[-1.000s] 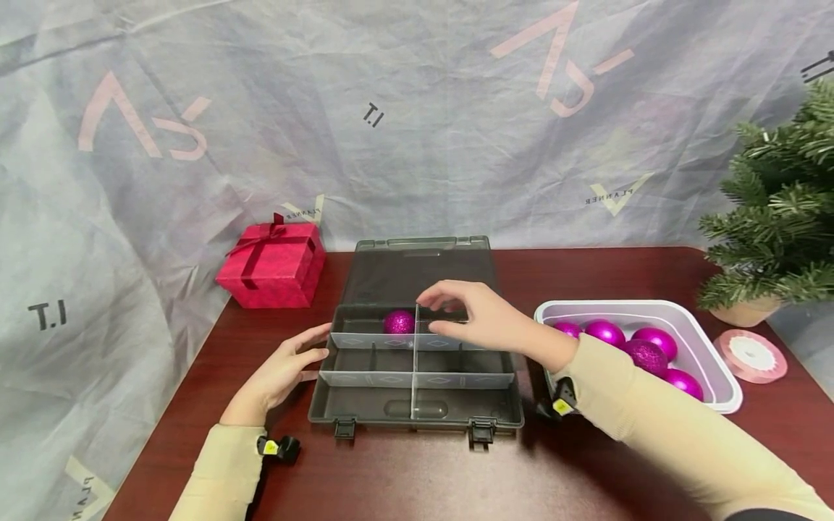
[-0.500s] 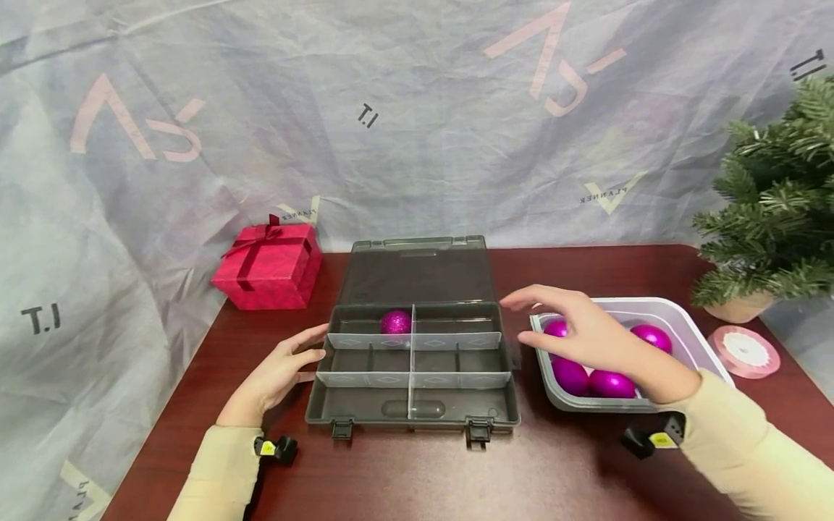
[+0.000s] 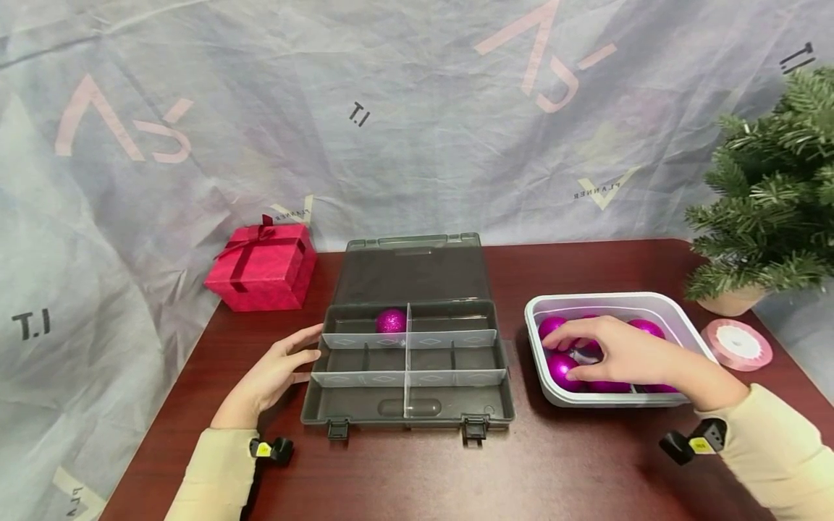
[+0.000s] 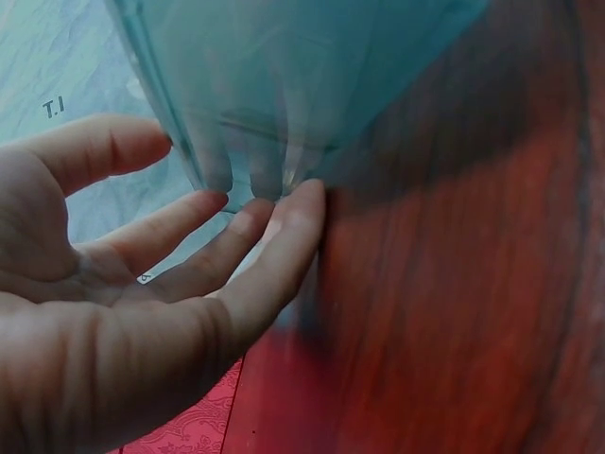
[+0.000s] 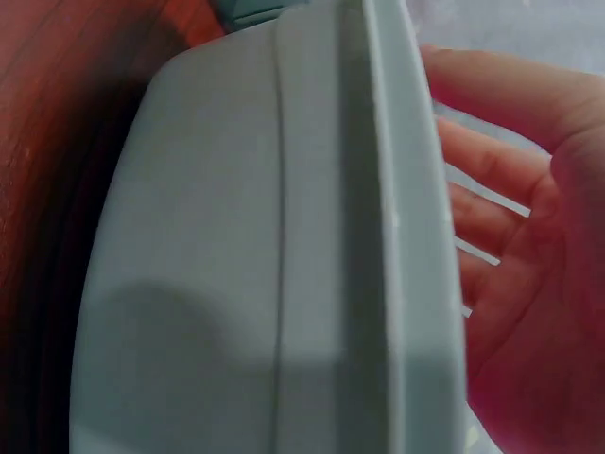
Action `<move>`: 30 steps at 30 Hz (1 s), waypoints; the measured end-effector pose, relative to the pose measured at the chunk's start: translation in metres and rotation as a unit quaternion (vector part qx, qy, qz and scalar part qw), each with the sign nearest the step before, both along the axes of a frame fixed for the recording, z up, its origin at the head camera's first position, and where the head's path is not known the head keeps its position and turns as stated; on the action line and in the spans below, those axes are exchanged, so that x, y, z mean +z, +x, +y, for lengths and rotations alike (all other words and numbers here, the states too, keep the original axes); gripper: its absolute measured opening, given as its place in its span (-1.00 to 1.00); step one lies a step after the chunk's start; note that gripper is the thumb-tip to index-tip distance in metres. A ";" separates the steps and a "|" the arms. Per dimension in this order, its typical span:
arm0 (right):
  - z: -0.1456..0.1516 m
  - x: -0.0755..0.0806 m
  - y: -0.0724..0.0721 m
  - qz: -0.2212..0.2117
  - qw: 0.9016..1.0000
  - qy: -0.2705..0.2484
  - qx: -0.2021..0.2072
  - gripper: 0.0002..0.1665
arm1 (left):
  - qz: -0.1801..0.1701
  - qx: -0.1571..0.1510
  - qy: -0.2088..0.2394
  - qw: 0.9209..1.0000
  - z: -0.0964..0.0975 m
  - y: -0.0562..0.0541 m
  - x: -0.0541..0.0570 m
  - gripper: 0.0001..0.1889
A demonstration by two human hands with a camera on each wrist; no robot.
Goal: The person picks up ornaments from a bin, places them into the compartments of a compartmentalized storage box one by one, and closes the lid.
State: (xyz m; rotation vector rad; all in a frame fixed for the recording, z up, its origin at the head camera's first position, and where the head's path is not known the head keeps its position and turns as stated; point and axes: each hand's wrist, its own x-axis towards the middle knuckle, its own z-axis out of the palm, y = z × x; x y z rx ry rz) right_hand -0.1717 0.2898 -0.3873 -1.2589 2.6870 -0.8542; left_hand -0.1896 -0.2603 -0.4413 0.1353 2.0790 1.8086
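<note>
A dark translucent compartment box (image 3: 357,399) stands on the table with its lid (image 3: 417,271) folded back. One glittery magenta ball (image 3: 391,323) sits in its back left compartment. My left hand (image 3: 270,380) rests its fingertips against the left wall of the box; the left wrist view shows these fingers (image 4: 274,255) loosely bent at the clear wall. To the right, my right hand (image 3: 635,354) reaches into a white plastic tub (image 3: 684,322) of several magenta balls. Its thumb and fingers are spread over a shiny ball (image 3: 562,370) at the front left. In the right wrist view the tub wall (image 5: 208,236) hides the fingertips.
A red gift box (image 3: 263,271) with a ribbon stands at the back left. Right of the tub lie a pink ribbon roll (image 3: 738,344) and a small potted artificial fir tree (image 3: 775,210). Two latches (image 3: 474,428) jut from the front of the compartment box.
My right hand has moved from over the back right compartment rightward and down into the tub, among the balls. The left hand stays at the side of the box.
</note>
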 end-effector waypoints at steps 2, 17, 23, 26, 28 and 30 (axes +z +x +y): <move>-0.001 -0.002 0.000 0.017 0.999 0.029 -0.002 -0.52 | 0.000 0.001 0.002 1.000 0.000 0.000 0.000 -0.33; -0.001 -0.008 0.005 0.059 0.993 0.098 -0.002 -0.39 | 0.000 0.002 0.002 1.000 0.001 0.000 -0.002 -0.34; 0.002 -0.005 0.006 0.066 0.994 0.088 -0.016 -0.38 | 0.002 -0.001 0.004 1.000 0.001 -0.001 -0.003 -0.33; 0.004 0.000 0.006 0.080 0.994 0.067 -0.013 -0.36 | 0.001 -0.001 0.004 1.000 0.000 -0.001 -0.003 -0.33; 0.006 0.003 0.005 0.085 0.995 0.044 -0.011 -0.33 | 0.001 -0.002 0.003 1.000 0.000 -0.001 -0.003 -0.33; 0.008 0.007 0.004 0.097 0.995 0.025 -0.012 -0.28 | 0.000 -0.001 0.002 1.000 -0.001 -0.001 -0.003 -0.33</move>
